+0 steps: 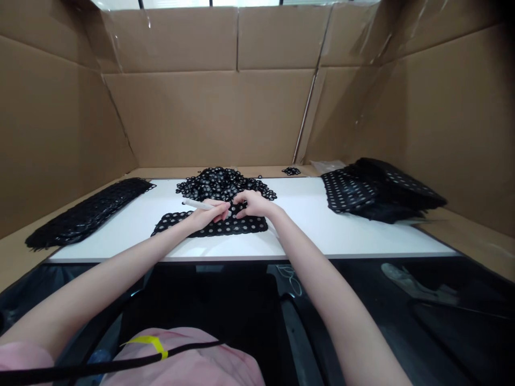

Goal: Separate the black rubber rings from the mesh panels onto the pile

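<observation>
My left hand (212, 211) is closed around a slim white pen-like stick (197, 203), whose dark end points left. The other end reaches down toward a black sheet with rows of light round holes (217, 229), lying flat on the white table beneath both hands. Close beside it, my right hand (254, 203) has thumb and fingers curved and apart at the sheet's far edge. Nothing shows in those fingers, though small parts there are hard to make out. Just beyond the hands rises a heap of small black rings (219, 182).
A stack of black mesh sheets (92, 209) lies at the left edge of the white table (298, 236). More perforated black sheets (374, 190) are piled at the right. A few rings (291, 171) sit at the back. Cardboard walls (209, 118) enclose the table.
</observation>
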The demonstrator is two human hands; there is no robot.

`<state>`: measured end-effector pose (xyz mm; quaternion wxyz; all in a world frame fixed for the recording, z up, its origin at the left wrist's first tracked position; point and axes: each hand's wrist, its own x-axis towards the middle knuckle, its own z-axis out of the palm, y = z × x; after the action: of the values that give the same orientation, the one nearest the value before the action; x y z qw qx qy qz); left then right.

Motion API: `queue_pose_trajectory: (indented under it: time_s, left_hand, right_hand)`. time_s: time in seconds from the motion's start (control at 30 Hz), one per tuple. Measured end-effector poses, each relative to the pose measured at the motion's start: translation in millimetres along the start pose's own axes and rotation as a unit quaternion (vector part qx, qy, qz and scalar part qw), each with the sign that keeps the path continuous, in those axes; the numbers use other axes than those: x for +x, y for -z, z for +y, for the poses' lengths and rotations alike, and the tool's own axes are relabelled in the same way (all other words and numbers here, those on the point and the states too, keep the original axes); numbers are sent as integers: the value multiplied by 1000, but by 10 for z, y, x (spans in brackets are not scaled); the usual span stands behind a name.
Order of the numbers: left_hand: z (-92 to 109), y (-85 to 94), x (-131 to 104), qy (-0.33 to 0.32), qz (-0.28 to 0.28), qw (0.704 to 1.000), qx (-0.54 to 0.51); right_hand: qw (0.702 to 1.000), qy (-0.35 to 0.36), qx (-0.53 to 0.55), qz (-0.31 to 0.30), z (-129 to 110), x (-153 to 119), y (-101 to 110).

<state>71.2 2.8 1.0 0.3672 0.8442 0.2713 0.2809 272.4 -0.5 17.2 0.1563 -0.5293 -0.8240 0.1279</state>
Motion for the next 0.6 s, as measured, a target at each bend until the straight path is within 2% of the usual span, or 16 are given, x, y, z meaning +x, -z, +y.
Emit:
queue_pose_trajectory:
  time_s: [0.47, 0.6]
  left_hand:
    - [34, -29, -44, -12, -19, 999, 49]
    - [39, -32, -43, -16, -41, 997, 71]
  right_hand:
    - [1000, 26, -4, -14, -19, 22, -53]
    - [999, 28, -16, -12, -7, 41, -63]
